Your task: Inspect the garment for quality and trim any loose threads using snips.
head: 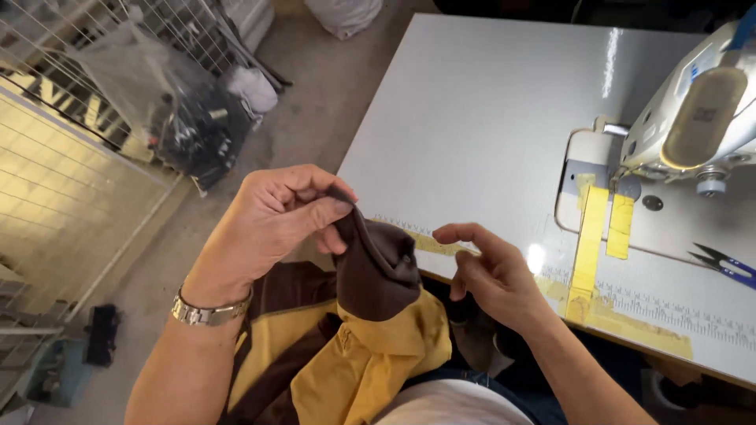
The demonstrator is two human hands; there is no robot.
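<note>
left hand [276,216] pinches the top corner of the brown fabric piece [378,267], which hangs down toward the yellow garment [370,358] on the lap, while right hand [492,271], half-curled and empty, waits just right of it at the tabletop [472,118] edge.

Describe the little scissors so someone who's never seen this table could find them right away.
Start at the white sewing machine on the white table. Just below it, by the table's right edge, lie the small scissors. Their blue handles and dark pointed blades set them apart from the yellow tape strips nearby.
</note>
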